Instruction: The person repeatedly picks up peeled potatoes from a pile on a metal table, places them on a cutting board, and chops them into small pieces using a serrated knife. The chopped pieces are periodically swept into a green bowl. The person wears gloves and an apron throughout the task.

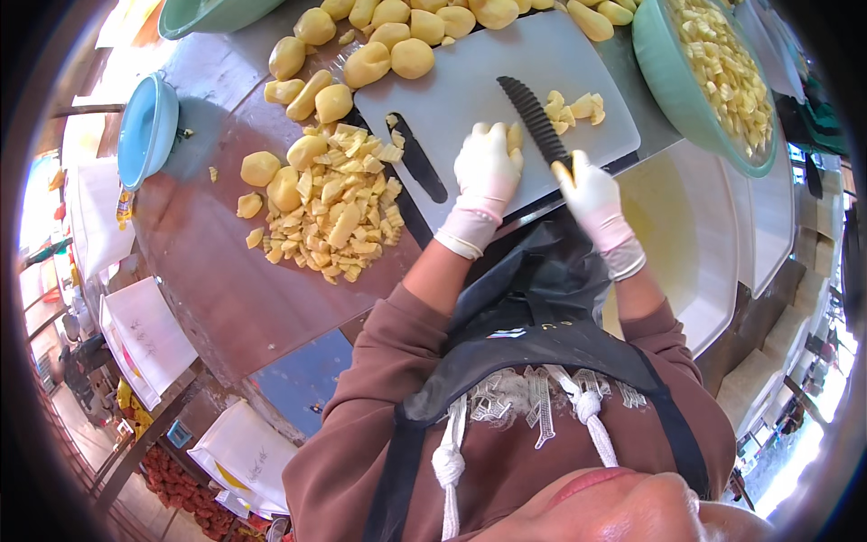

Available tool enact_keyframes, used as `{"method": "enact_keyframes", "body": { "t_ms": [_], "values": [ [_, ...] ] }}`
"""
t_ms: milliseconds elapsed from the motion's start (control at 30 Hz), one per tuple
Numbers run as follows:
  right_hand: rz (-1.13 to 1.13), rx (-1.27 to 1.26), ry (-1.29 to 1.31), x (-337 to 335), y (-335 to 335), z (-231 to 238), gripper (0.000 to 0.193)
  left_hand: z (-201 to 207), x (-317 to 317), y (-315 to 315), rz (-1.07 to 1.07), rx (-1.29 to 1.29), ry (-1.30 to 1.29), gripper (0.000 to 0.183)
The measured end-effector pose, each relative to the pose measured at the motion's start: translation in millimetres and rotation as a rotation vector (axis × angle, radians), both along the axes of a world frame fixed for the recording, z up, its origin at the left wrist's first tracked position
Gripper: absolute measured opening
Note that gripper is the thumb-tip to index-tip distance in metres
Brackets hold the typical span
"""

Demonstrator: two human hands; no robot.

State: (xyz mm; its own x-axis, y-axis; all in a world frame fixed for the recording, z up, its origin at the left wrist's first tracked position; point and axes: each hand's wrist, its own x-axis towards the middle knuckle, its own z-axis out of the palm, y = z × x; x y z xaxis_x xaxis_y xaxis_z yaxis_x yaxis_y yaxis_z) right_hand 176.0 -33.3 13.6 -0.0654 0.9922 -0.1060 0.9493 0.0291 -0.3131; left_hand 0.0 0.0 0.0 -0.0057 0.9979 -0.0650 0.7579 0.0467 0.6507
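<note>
Both of my hands wear white gloves. My left hand (488, 167) rests on the white cutting board (452, 86), its fingers curled round a piece of peeled potato (514, 138). My right hand (591, 199) grips the handle of a dark knife with a wavy, ridged blade (535, 113). The blade points away from me, just right of the potato piece. Farther right on the board lie several cut potato chunks (576, 110). Left of the board is a heap of ridged potato chunks (339, 212); whole peeled potatoes (390, 45) lie along its far edge.
A green bowl (650, 68) full of potato chunks stands at the right, above a white tub (718, 262). At the far left sits a light blue basin (149, 131), with another green bowl (217, 20) at the top. The board has a dark handle slot (415, 158).
</note>
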Motion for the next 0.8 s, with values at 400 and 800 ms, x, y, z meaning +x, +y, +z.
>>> {"method": "enact_keyframes", "body": {
  "t_ms": [400, 800],
  "values": [
    [0.295, 0.119, -0.172, -10.8, 17.3, 7.8, 0.028, 0.4, -26.7, 16.1, -0.184, 0.012, 0.017, 0.022],
    [0.067, -0.023, -0.092, -55.2, 5.5, 16.2, 0.028, -6.9, -19.9, -5.8, 0.036, 0.066, -0.225, 0.019]
  ]
}}
